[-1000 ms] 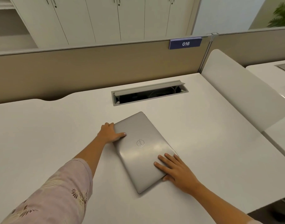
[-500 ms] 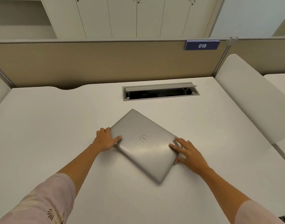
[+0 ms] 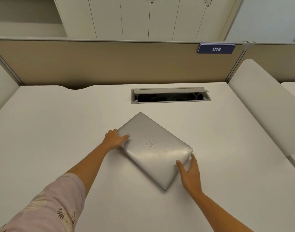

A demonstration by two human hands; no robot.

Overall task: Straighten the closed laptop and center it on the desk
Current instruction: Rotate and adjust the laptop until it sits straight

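A closed silver laptop (image 3: 153, 148) lies on the white desk (image 3: 59, 131), turned about 45 degrees so that one corner points toward me. My left hand (image 3: 114, 138) grips its left corner, thumb on the lid. My right hand (image 3: 190, 174) holds the lower right edge, thumb on top and fingers wrapped around the side. The laptop's near right side looks slightly lifted off the desk.
An open cable box (image 3: 170, 95) is set into the desk just behind the laptop. A beige partition (image 3: 110, 64) with a blue "016" tag (image 3: 216, 49) closes the back. White side dividers (image 3: 264, 104) stand at the right and left edges.
The laptop has turned further clockwise across the frames. My right hand slid from flat on the lid to gripping the lower right edge. The camera view shifted left.
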